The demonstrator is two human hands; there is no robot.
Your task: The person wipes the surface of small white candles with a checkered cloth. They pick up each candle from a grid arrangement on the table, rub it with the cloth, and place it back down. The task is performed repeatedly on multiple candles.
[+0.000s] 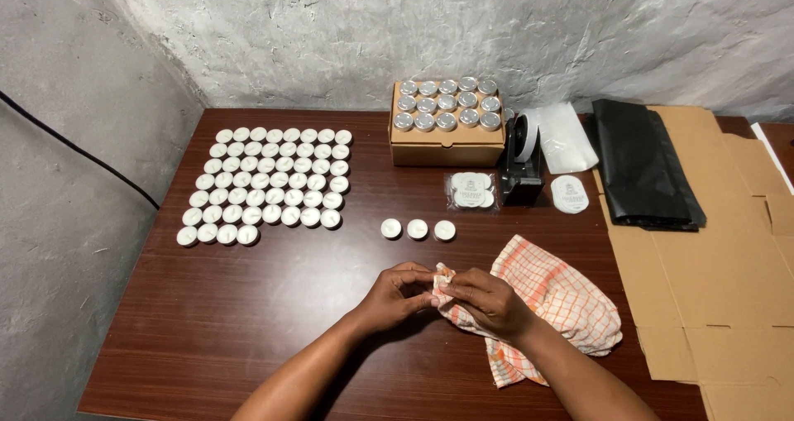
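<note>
Free tabletop: bare wood left of checked cloth. Obstructions: three tealights just behind cloth; tealight grid far left-behind; cardboard box behind.

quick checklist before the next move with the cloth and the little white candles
1. Both hands meet at the cloth: left hand and right hand pinch the checked cloth corner: ok.
2. Candle inside the fingers: hidden, cannot tell.
3. Three loose tealights lie apart just beyond the hands: ok.
4. Tealight grid in tidy rows at left: ok.
5. Box of silver tins upright at the back, tins seated: ok.
6. Table bare near the hands: ok.
</note>
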